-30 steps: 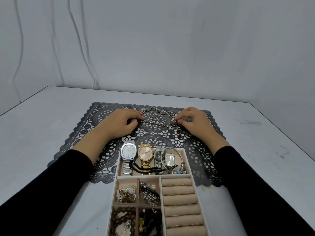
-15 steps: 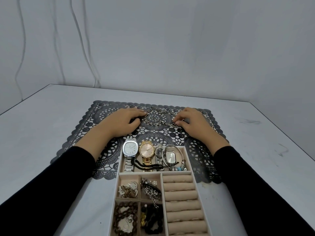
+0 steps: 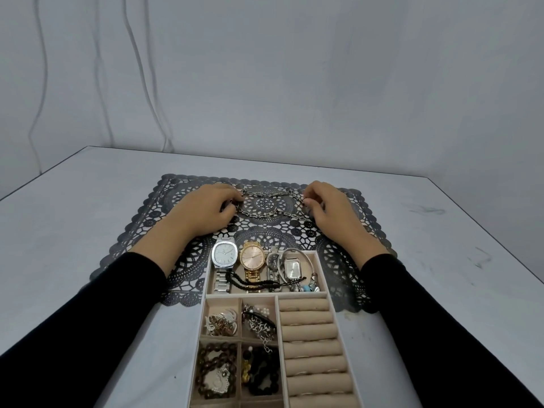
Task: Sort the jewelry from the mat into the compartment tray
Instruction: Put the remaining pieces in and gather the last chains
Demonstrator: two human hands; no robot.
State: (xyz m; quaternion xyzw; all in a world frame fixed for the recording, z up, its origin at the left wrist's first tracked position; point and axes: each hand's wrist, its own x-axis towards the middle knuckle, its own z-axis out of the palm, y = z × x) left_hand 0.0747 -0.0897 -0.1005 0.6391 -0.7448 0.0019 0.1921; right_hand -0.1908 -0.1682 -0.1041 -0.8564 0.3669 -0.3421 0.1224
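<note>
Nearest, well short of the fingers: compartment tray (image 3: 265, 295), beige lining, sitting on the pale surface (image 3: 88, 201) with its far end overlapping the mat (image 3: 141, 231).
- Right column: rows of ring rolls (image 3: 309, 331).
- Near-left cells: brown bead bracelets (image 3: 216, 369), dark beads, and mixed small metal pieces; details too tangled to separate.
- Far cell, closest to the fingers: silver watch (image 3: 225, 254), gold watch (image 3: 252, 258), a small rectangular-dial watch (image 3: 291, 267), and a black bead strand (image 3: 256, 284) lying across their bands. Dial lettering too small to read.

Left hand (image 3: 206, 210): fingers (image 3: 232, 198) curled, tips closed on the left end of the chain (image 3: 254, 214).
Right hand (image 3: 332, 210): fingers (image 3: 309, 201) curled, tips pinching the right end of the same chain.

The chain, silver-toned with long links, lies on the mat between the two sets of fingers, looping from one to the other. It is outside the tray, just beyond the tray's far edge.

The mat is black lace, scalloped border, extending a little beyond the fingers. Both sleeves black.

Beyond the fingers: bare surface, then a grey wall with thin cables (image 3: 132, 69) hanging at left.
</note>
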